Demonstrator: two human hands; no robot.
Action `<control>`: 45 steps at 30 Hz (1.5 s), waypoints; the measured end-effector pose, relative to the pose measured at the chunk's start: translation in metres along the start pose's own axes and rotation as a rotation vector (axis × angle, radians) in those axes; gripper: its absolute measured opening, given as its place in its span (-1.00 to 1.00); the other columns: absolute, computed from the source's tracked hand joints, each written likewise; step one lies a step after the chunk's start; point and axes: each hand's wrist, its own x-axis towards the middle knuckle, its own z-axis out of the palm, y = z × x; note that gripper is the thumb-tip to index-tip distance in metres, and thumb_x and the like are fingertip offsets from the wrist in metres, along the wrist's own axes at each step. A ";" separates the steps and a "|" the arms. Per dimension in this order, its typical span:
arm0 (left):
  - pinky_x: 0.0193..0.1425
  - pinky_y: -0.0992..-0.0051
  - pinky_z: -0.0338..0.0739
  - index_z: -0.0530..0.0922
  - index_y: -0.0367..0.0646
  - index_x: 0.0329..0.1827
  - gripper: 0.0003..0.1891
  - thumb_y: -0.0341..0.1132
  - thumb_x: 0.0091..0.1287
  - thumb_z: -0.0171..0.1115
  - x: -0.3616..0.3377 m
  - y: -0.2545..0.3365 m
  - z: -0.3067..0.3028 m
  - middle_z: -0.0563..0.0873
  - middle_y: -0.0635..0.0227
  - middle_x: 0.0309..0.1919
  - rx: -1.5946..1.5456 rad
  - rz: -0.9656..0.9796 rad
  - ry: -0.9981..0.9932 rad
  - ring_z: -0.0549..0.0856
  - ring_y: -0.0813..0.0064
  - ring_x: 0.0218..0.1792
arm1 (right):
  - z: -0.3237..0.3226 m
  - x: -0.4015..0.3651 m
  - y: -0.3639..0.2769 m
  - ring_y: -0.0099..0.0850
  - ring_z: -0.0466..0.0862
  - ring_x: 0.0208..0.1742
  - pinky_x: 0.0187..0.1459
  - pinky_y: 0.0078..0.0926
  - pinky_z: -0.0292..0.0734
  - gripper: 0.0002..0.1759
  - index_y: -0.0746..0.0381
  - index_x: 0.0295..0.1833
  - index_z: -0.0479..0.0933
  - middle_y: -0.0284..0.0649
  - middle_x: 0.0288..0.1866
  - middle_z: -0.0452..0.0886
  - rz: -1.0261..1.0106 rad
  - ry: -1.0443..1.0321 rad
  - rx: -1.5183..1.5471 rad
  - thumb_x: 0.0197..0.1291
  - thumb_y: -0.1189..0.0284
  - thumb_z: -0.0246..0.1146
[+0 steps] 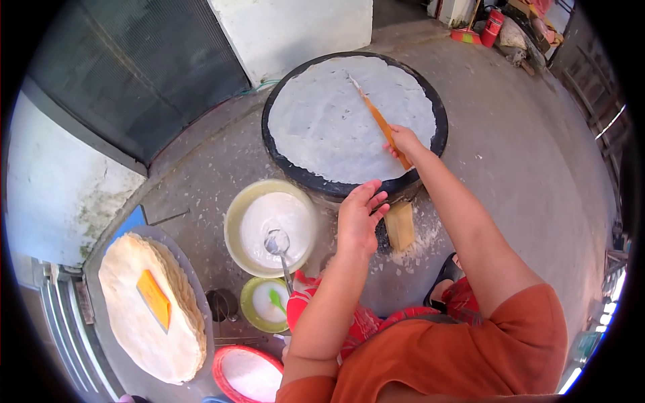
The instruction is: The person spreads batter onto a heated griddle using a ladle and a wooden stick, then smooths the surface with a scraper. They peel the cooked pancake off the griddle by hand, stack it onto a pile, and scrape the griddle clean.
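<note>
My right hand (403,142) grips a long flat wooden spatula (380,121), its tip pointing away over a thin pale sheet of batter (322,121). The batter covers most of a large round black griddle (270,138). Near the griddle's front edge, my left hand (361,216) is raised with fingers apart, holding nothing. Left of that hand stands a large bowl of white batter (269,218) with a metal ladle (277,243) resting in it. A smaller green bowl (246,305) of white liquid holds a green spoon (275,300).
At lower left a stack of flatbreads (127,316) lies on a round board (191,275), with a yellow scraper (154,299) on top. A red basin (222,376) holds white powder. A wooden block (400,227) sits under the griddle's front edge. A fire extinguisher (492,27) stands far back.
</note>
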 end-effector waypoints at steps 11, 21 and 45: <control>-0.10 0.43 0.42 0.42 -0.29 -0.05 -0.72 -0.34 0.23 0.02 0.002 0.000 -0.001 0.51 0.27 -0.12 0.016 -0.012 0.000 0.51 0.42 -0.14 | 0.016 0.044 -0.015 -0.24 0.62 -0.29 -0.33 -0.32 0.51 -0.71 0.27 -0.13 0.49 -0.05 -0.35 0.58 -0.308 0.355 -1.201 0.14 0.42 -0.08; -0.09 0.43 0.41 0.42 -0.30 -0.04 -0.73 -0.35 0.24 -0.01 -0.001 0.007 -0.001 0.51 0.27 -0.11 0.014 -0.007 -0.003 0.50 0.42 -0.13 | 0.011 0.022 -0.012 -0.25 0.59 -0.39 -0.37 -0.42 0.46 -0.65 0.07 0.05 0.47 -0.04 -0.38 0.58 -0.263 0.115 -0.680 0.16 0.32 0.00; -0.12 0.44 0.44 0.43 -0.24 -0.12 -0.77 -0.34 0.21 0.04 0.000 0.006 -0.009 0.53 0.27 -0.14 -0.019 0.009 -0.023 0.52 0.40 -0.15 | -0.017 -0.032 0.016 -0.67 0.24 -0.72 -0.73 -0.68 0.16 -0.61 -0.01 0.18 0.36 -0.41 -0.58 0.37 -0.305 -0.025 -0.527 0.22 0.38 -0.05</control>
